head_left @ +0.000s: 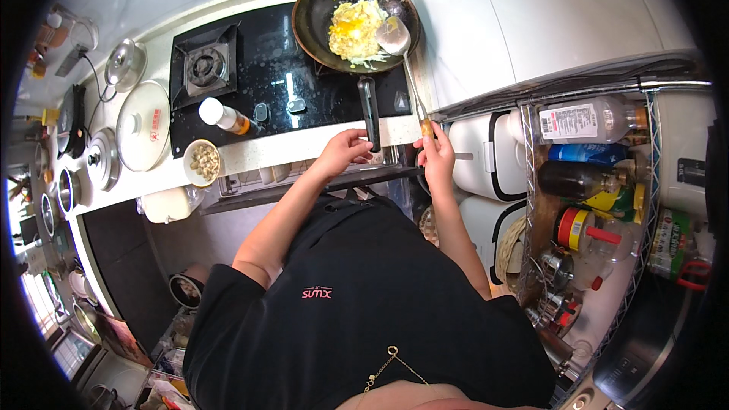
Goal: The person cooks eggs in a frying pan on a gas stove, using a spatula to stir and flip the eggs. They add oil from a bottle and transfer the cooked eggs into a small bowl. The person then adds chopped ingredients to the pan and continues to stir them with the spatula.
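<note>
A black wok (310,23) sits on the right side of a black glass gas hob (262,62). Partly cooked egg (356,28) lies in it, still runny and yellow in the middle. My right hand (437,156) grips the wooden end of a metal wok spatula (414,82). The spatula's blade rests at the right edge of the egg. Just left of the wok's black handle (369,108), my left hand (343,152) has its fingers apart and slightly curled. The fingertips come close to the handle; whether they touch it I cannot tell.
A shaker bottle (225,117) lies on the hob near the unused burner (205,68). A bowl of chopped pieces (204,163) sits at the counter's front edge. Several lids and pots, including a white lid (142,145), line the left. A wire rack (527,193) with bottles stands right.
</note>
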`<move>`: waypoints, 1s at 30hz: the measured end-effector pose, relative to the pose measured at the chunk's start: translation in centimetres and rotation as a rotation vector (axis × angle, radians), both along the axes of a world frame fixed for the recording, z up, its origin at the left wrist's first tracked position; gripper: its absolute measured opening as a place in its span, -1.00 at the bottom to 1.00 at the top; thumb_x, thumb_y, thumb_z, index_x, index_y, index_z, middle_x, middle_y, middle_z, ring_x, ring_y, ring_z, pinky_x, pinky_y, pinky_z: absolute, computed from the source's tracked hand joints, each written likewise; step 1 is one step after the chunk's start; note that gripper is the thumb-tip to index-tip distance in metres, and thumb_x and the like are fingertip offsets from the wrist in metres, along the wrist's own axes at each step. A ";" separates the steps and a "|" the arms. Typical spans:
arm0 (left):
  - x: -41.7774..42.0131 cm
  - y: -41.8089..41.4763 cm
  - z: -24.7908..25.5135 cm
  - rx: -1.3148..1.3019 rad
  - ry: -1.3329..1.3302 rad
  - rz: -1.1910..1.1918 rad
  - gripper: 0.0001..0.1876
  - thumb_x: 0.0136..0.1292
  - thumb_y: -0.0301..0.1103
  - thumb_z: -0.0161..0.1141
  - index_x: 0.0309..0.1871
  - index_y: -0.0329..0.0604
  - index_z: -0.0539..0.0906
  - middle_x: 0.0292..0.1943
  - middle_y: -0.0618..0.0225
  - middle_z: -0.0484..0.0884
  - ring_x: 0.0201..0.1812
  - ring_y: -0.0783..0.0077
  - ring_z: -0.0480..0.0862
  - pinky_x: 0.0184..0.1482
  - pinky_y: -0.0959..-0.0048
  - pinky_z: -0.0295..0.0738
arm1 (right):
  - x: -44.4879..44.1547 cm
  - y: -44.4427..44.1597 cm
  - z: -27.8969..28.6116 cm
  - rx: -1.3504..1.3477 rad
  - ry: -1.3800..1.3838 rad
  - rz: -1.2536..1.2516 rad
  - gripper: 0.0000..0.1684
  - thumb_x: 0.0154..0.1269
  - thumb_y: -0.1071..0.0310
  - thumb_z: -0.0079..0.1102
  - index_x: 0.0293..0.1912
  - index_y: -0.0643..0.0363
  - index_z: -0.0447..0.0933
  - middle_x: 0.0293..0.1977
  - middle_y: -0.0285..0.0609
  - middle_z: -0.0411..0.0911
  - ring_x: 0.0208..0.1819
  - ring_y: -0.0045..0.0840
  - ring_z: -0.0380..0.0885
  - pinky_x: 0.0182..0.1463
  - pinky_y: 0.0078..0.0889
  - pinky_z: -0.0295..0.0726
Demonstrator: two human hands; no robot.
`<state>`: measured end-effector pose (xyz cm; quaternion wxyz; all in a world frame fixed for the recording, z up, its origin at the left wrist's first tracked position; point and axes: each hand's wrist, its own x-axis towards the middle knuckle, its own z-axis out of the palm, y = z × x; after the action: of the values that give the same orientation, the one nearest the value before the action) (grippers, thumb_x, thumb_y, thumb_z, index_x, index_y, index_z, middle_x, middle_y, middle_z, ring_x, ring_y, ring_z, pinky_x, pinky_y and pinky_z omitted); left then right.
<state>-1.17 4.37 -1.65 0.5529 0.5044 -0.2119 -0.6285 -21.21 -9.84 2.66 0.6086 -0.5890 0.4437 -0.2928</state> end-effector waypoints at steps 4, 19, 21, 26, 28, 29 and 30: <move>0.2 0.0 0.3 0.006 -0.011 -0.015 -0.51 0.48 -0.31 0.19 0.36 -0.38 0.41 -0.03 0.23 0.68 -0.06 0.39 0.74 -0.04 0.46 0.65 | 0.1 0.1 -0.1 0.007 -0.001 -0.002 -0.48 0.53 0.39 0.07 0.39 0.30 0.33 -0.38 -0.20 0.61 -0.62 -0.75 0.37 -0.57 -0.69 0.36; 0.8 -0.2 0.2 0.020 0.139 -0.077 -0.51 0.46 -0.18 0.22 0.32 -0.26 0.45 0.07 0.33 0.65 0.07 0.40 0.66 0.10 0.33 0.58 | 0.1 -4.8 2.9 0.045 0.005 -0.003 -0.53 0.51 0.32 0.13 0.31 0.27 0.44 -0.48 -0.32 0.55 -0.66 -0.83 0.23 -0.63 -0.73 0.15; 1.0 -1.3 0.9 0.029 0.147 -0.063 -0.52 0.46 -0.15 0.22 0.30 -0.23 0.47 0.09 0.33 0.64 0.10 0.41 0.64 0.12 0.30 0.57 | 0.9 -8.2 4.9 -0.171 0.240 0.068 -0.51 0.49 0.28 0.13 0.31 0.23 0.45 -0.46 -0.24 0.62 -0.62 -0.74 0.42 -0.56 -0.58 0.36; 1.6 -4.2 1.7 0.010 0.229 0.020 -0.59 0.53 -0.23 0.09 0.31 -0.20 0.37 0.12 0.23 0.63 0.06 0.33 0.69 0.10 0.24 0.60 | 9.7 -11.4 16.0 -0.583 0.763 0.206 -0.58 0.39 0.24 0.14 0.19 0.10 0.59 -0.37 0.00 0.71 -0.41 -0.37 0.72 -0.21 -0.28 0.63; 1.4 -4.6 1.7 0.002 0.278 0.005 -0.66 0.57 -0.29 0.00 0.29 -0.22 0.33 0.11 0.17 0.63 0.03 0.28 0.72 0.08 0.23 0.62 | 12.8 -13.4 18.2 -0.680 0.895 0.286 -0.61 0.38 0.28 0.12 0.13 0.12 0.64 -0.37 -0.04 0.72 -0.47 -0.39 0.69 -0.24 -0.27 0.63; 1.3 -4.7 1.9 -0.004 0.278 -0.004 -0.66 0.57 -0.29 0.00 0.28 -0.22 0.33 0.10 0.17 0.63 0.03 0.28 0.72 0.08 0.24 0.62 | 14.4 -14.7 18.7 -0.768 0.953 0.344 -0.62 0.37 0.31 0.11 0.13 0.13 0.65 -0.37 -0.07 0.72 -0.52 -0.44 0.67 -0.28 -0.28 0.63; 1.2 -4.7 2.0 -0.006 0.276 -0.011 -0.67 0.57 -0.29 0.00 0.28 -0.22 0.33 0.10 0.17 0.63 0.03 0.28 0.72 0.08 0.24 0.62 | 16.0 -16.5 18.7 -0.861 1.043 0.365 -0.66 0.36 0.31 0.11 0.06 0.14 0.68 -0.36 -0.05 0.72 -0.52 -0.43 0.68 -0.27 -0.27 0.64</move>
<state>0.07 -0.30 0.30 0.5747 0.4102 -0.1387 -0.6944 -5.22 -26.30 21.34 0.0683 -0.9064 0.4165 -0.0148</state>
